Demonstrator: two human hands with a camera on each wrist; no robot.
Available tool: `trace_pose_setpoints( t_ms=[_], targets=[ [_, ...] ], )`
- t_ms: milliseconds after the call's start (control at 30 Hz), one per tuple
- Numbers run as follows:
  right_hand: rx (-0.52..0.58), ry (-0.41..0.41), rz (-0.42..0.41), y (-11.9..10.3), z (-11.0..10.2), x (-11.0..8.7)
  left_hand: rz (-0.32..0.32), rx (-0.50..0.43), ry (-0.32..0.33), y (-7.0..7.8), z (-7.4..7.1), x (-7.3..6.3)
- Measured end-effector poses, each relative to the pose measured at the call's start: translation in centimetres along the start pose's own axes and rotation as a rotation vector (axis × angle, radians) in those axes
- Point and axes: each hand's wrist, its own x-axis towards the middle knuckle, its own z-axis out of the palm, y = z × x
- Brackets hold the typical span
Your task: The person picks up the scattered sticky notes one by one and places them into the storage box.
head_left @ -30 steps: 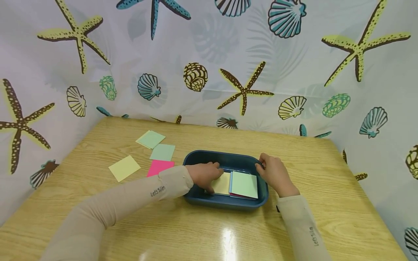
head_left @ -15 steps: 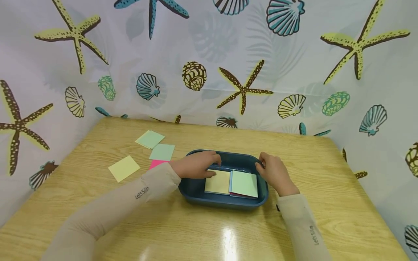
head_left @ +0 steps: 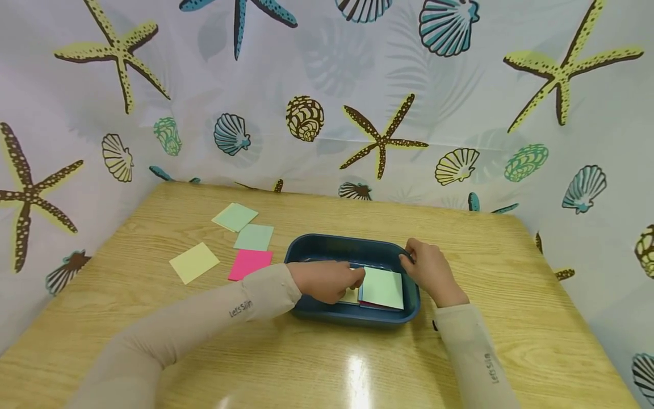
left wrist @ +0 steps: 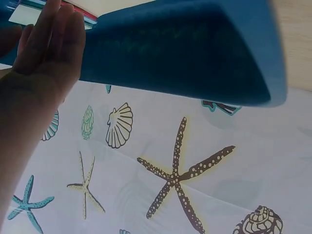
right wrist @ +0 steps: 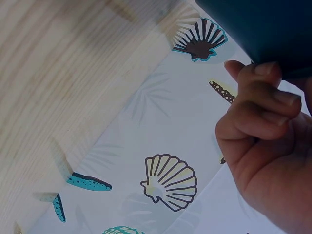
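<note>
A dark blue plastic bin with rounded corners stands on the wooden table. Inside it, a stack of square paper notes topped in pale green lies at the right, with blue and red edges showing beneath. Beside that stack is a yellow-topped pile, mostly hidden under my left hand. That hand reaches into the bin over the yellow pile; its fingers look extended in the left wrist view. My right hand holds the bin's right-end rim, thumb and curled fingers at the edge.
Left of the bin on the table lie loose notes: a pink one, a pale green one, an overlapping green and yellow pair, and a separate yellow one. A shell-and-starfish curtain hangs behind and beside the table.
My left hand drew back left off the yellow pile, uncovering it, then moved right and down over it again, close to the green-topped stack. My right hand stays at the rim.
</note>
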Motion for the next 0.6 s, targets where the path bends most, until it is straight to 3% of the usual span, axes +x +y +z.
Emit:
trace_pose_setpoints(
  t_ms=[300, 600],
  targets=[
    [-0.005, -0.003, 0.009, -0.02, 0.13, -0.05, 0.033, -0.020, -0.072, 0.17, 0.10, 0.32],
    [-0.006, -0.010, 0.014, -0.09, 0.06, -0.16, 0.036, -0.009, -0.086, 0.27, 0.12, 0.38]
  ],
)
